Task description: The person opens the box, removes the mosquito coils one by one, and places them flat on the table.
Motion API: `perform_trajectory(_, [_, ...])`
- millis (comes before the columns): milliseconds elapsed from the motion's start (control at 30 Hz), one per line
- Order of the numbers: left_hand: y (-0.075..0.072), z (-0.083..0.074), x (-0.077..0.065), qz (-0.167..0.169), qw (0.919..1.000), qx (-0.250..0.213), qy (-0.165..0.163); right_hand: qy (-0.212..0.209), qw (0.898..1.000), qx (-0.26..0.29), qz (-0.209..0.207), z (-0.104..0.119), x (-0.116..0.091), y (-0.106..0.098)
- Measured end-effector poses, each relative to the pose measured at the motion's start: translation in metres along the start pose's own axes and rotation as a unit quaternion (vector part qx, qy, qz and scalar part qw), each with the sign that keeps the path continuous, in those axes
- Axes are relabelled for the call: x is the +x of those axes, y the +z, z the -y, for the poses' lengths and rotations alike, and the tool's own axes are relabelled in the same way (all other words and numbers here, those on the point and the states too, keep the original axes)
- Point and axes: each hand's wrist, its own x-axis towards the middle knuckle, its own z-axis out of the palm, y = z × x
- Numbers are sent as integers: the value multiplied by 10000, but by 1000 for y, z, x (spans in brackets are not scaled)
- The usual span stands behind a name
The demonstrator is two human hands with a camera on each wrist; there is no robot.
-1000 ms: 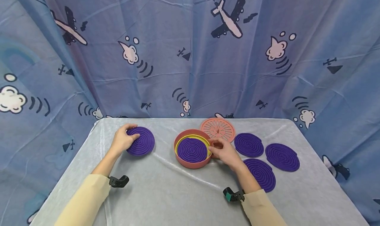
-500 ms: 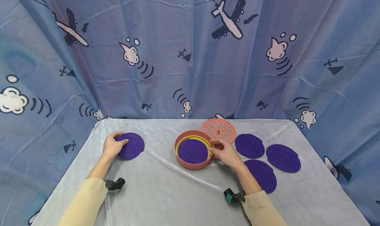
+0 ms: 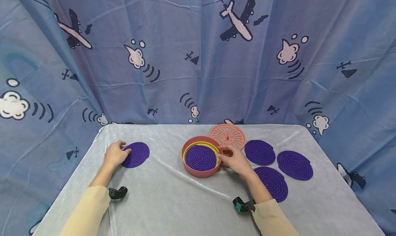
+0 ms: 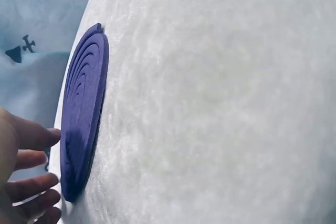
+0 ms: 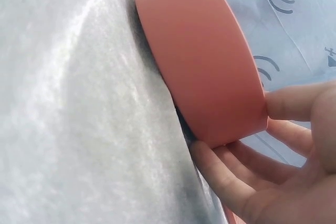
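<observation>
In the head view my left hand [image 3: 116, 154] is at the left edge of a purple mosquito coil [image 3: 136, 154] lying flat on the table. The left wrist view shows its fingers spread and relaxed, the thumb tip close to the coil [image 4: 84, 108] and not curled round it. My right hand [image 3: 236, 160] grips the right side of a round coral container [image 3: 201, 173], thumb at the rim and fingers against the wall [image 5: 205, 56]. Inside the container are a yellow ring [image 3: 184, 152] and another purple coil [image 3: 200, 157].
A coral slotted lid [image 3: 227, 134] lies behind the container. To the right are three more purple coils: one near the lid [image 3: 260, 152], one farther right [image 3: 295, 164] and one partly behind my right forearm [image 3: 272, 182]. A patterned blue curtain [image 3: 198, 91] hangs behind the table.
My left hand carried the purple coil leftward, laid it flat on the table, and loosened its fingers from it. The right hand and the container stay in place.
</observation>
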Motion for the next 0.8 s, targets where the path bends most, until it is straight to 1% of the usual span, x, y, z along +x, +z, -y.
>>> perform_trajectory(67, [-1, 0, 0, -16, 9999, 67, 114, -8, 10000, 3, 4, 1, 0, 0])
perform_trajectory(167, [0, -3, 1, -20, 9997, 40, 231, -13, 10000, 14, 11, 1, -1, 0])
perform_trajectory(267, [1, -11, 1, -25, 9994, -68, 339, -21, 10000, -16, 10, 1, -1, 1])
perform_trajectory(533, [4, -43, 1, -33, 9965, -517, 663, -19, 10000, -12, -1, 2, 0, 1])
perform_trajectory(667, [8, -61, -2, -74, 9938, -639, 905, -13, 10000, 4, -27, 2, 1, 0])
perform_trajectory(800, [13, -78, -5, -34, 9906, -750, 1140, -42, 10000, -31, -24, 1, 1, 0])
